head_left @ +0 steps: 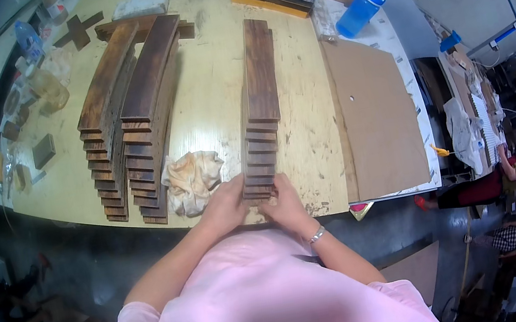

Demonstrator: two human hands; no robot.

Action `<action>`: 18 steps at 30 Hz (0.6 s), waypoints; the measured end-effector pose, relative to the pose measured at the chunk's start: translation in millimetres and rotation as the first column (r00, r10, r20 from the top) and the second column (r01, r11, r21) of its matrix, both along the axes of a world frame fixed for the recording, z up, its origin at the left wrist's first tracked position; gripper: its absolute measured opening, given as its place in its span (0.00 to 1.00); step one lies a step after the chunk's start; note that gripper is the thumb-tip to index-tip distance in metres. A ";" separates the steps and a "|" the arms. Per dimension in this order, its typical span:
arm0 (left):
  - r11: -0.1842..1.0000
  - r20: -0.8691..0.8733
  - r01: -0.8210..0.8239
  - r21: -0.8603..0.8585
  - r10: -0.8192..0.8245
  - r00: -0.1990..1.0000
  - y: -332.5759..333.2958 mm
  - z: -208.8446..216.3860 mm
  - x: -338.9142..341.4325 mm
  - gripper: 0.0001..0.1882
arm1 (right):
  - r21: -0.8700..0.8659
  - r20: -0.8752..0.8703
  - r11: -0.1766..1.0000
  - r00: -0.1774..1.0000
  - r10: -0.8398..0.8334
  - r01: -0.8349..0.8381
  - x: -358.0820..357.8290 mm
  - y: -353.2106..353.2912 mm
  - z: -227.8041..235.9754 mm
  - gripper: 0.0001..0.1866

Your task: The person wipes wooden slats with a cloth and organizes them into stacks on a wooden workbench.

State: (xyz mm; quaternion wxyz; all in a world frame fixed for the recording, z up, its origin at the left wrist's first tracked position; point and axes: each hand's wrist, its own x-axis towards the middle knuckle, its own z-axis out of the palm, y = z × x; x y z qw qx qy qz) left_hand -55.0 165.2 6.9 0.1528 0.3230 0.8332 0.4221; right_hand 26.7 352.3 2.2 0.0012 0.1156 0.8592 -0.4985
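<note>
Pale scuffed tabletop (68,180), L to R: plastic bottles (48,87) nr the L edge, 2 stepped dk wood stacks (152,86), then a crumpled stained rag (194,180) nr the front edge w/ bare room behind. L hand (228,204) & R hand (285,206) flank the near end of the 3rd stack (260,78), flat & grainy, by the front edge; fingers part hidden, can't tell if either grip's closed. R of that, an open strip, flat brown cardboard (378,119), then dim floor (400,225) w/ a co-worker (509,175).
</note>
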 end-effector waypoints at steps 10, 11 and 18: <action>0.983 -0.189 -0.099 0.156 0.128 0.974 32.2 48.6 -65.9 0.28 | -0.183 -0.168 0.965 0.961 -0.218 0.187 -64.4 38.0 27.2 0.20; 0.978 -0.215 -0.112 0.174 0.149 0.965 37.2 45.0 -64.2 0.28 | -0.123 -0.211 0.976 0.956 -0.205 0.182 -69.3 36.2 27.8 0.18; 0.973 -0.248 -0.132 0.191 0.178 0.952 43.9 51.1 -53.2 0.27 | 0.043 -0.320 0.984 0.936 -0.148 0.171 -71.5 30.0 31.3 0.11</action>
